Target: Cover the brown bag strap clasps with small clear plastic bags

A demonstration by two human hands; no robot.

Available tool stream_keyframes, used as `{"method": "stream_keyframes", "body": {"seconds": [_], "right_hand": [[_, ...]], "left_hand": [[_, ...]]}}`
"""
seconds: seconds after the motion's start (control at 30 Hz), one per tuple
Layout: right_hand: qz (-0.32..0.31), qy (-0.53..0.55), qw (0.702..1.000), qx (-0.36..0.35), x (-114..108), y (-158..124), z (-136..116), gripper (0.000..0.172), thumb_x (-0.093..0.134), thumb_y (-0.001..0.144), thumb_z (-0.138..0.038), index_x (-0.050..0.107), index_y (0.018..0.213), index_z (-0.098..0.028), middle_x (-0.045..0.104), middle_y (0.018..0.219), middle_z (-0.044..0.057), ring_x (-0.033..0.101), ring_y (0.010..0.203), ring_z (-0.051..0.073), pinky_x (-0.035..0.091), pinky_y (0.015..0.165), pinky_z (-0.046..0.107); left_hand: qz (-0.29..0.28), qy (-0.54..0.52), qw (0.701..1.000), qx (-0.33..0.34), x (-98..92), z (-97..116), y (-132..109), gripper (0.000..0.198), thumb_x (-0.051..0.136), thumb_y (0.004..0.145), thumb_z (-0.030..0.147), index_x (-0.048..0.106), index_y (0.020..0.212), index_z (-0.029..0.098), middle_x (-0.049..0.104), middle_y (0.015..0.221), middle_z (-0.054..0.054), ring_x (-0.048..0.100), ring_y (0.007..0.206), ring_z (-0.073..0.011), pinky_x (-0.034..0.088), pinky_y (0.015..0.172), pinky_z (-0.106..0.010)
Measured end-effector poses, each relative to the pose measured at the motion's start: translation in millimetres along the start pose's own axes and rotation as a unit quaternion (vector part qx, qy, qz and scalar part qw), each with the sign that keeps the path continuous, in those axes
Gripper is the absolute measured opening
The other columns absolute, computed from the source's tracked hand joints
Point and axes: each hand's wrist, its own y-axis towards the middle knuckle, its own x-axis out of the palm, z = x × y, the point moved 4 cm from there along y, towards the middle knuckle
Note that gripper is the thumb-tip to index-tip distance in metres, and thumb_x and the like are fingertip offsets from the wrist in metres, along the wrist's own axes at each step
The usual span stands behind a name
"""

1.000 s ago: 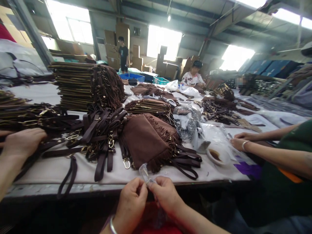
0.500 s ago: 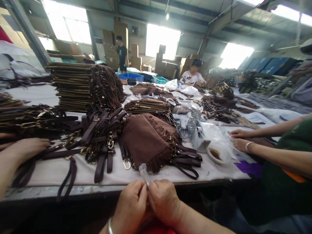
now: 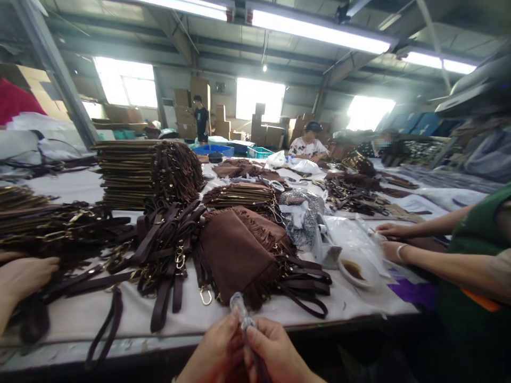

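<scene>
My left hand [image 3: 217, 354] and my right hand [image 3: 275, 355] are pressed together at the bottom edge, below the table's front. Both pinch a small clear plastic piece [image 3: 238, 308] that sticks up between the fingertips. Just beyond it on the table lies a brown suede fringed bag [image 3: 235, 252] with dark straps. A heap of dark brown leather straps [image 3: 163, 239] with brass clips lies to its left.
A co-worker's hand [image 3: 22, 276] rests on straps at the left; another co-worker's arms [image 3: 423, 255] reach in at the right beside a small dish [image 3: 355, 268]. A tall stack of fringed bags [image 3: 131, 173] stands behind. More people work at the far end.
The view has tilted upward, so my hands sit lower in frame. They stay joined on the plastic piece. The left co-worker's hand has drawn back toward the left edge.
</scene>
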Motion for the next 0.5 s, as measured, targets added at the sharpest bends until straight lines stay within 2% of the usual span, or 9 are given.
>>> {"method": "stream_keyframes", "body": {"seconds": [0.03, 0.13, 0.2, 0.27, 0.33, 0.43, 0.5], "right_hand": [[-0.014, 0.001, 1.0, 0.007, 0.6, 2.9, 4.6, 0.06, 0.064, 0.065, -0.074, 0.051, 0.071, -0.015, 0.054, 0.047, -0.001, 0.045, 0.033, 0.008, 0.029, 0.035, 0.018], [-0.014, -0.02, 0.999, 0.033, 0.9, 10.1, 13.2, 0.066, 0.061, 0.061, -0.079, 0.051, 0.068, -0.015, 0.05, 0.042, -0.003, 0.042, 0.03, 0.007, 0.027, 0.033, 0.017], [0.019, -0.002, 0.999, 0.045, 0.2, 11.8, 10.7, 0.064, 0.062, 0.062, -0.079, 0.05, 0.074, -0.017, 0.048, 0.042, -0.006, 0.037, 0.026, 0.006, 0.026, 0.03, 0.017], [0.051, 0.033, 0.997, 0.043, -0.7, 10.2, 2.3, 0.06, 0.063, 0.065, -0.074, 0.047, 0.078, -0.018, 0.049, 0.045, -0.008, 0.035, 0.025, 0.005, 0.026, 0.029, 0.017], [0.053, 0.069, 0.995, 0.042, -1.9, 5.5, -7.3, 0.056, 0.064, 0.069, -0.07, 0.048, 0.08, -0.017, 0.054, 0.051, -0.005, 0.04, 0.028, 0.006, 0.03, 0.031, 0.017], [-0.005, 0.106, 0.993, 0.058, -6.4, -6.5, -12.5, 0.059, 0.056, 0.075, -0.07, 0.053, 0.093, -0.014, 0.065, 0.065, 0.004, 0.056, 0.041, 0.011, 0.04, 0.039, 0.019], [-0.043, 0.094, 0.993, 0.063, -13.3, -14.9, -7.9, 0.065, 0.053, 0.076, -0.073, 0.056, 0.096, -0.012, 0.066, 0.068, 0.007, 0.06, 0.046, 0.013, 0.041, 0.043, 0.02]], "left_hand": [[0.011, -0.055, 0.998, -0.005, 4.7, -0.6, 6.5, 0.03, 0.065, 0.081, 0.043, 0.062, 0.086, 0.014, 0.068, 0.074, -0.008, 0.067, 0.066, -0.0195, 0.055, 0.06, -0.03], [0.115, -0.157, 0.981, 0.013, 13.7, 4.1, 24.7, 0.011, 0.059, 0.085, 0.016, 0.056, 0.075, 0.013, 0.062, 0.063, -0.003, 0.063, 0.058, -0.0131, 0.054, 0.058, -0.024], [0.128, -0.17, 0.977, 0.022, 21.7, 11.2, 35.4, 0.018, 0.054, 0.085, 0.008, 0.051, 0.069, 0.015, 0.053, 0.055, 0.003, 0.056, 0.048, -0.0086, 0.051, 0.053, -0.022], [0.1, -0.159, 0.982, 0.035, 29.8, 20.7, 44.3, 0.02, 0.053, 0.086, 0.011, 0.049, 0.067, 0.016, 0.043, 0.051, 0.008, 0.043, 0.038, -0.0046, 0.046, 0.046, -0.02], [0.089, -0.148, 0.984, 0.05, 33.4, 30.1, 50.2, 0.02, 0.053, 0.088, 0.018, 0.049, 0.068, 0.016, 0.036, 0.049, 0.011, 0.032, 0.033, -0.0024, 0.04, 0.04, -0.018], [0.094, -0.136, 0.984, 0.065, 31.9, 42.3, 56.2, 0.022, 0.051, 0.09, 0.026, 0.048, 0.071, 0.017, 0.032, 0.048, 0.012, 0.026, 0.032, -0.0016, 0.033, 0.036, -0.016], [0.095, -0.129, 0.984, 0.075, 30.2, 48.2, 60.3, 0.022, 0.05, 0.091, 0.029, 0.048, 0.072, 0.018, 0.032, 0.048, 0.012, 0.025, 0.031, -0.0015, 0.032, 0.037, -0.015]]}}
